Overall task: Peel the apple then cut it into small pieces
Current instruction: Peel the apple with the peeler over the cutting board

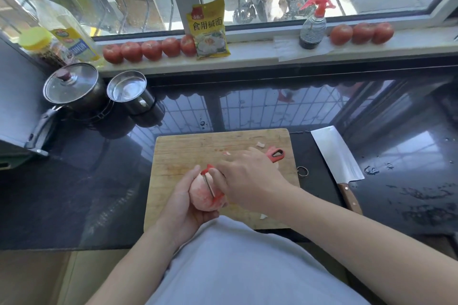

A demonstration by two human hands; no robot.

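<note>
Gripping the red peeler, the right hand is curled around its handle, and the thin metal blade is laid against the apple. The apple is held in the left hand, with the fingers wrapped under it and the thumb pressed on its top. Most of the skin is gone, so the apple looks pale with pink streaks. It is held just above the near edge of the wooden cutting board.

A few small bits of peel are scattered on the board, near the far side and near the front edge. The end of the peeler's handle, with a dark hole in it, can be seen past the right hand. A small metal ring is fixed at the board's right edge.

A cleaver with a wooden handle is laid on the dark, shiny counter just to the right of the board. Two metal pots are set at the far left. On the windowsill, rows of tomatoes are lined up beside a yellow packet and a spray bottle. A tall oil bottle and a jar with a yellow lid are kept in the left corner.
</note>
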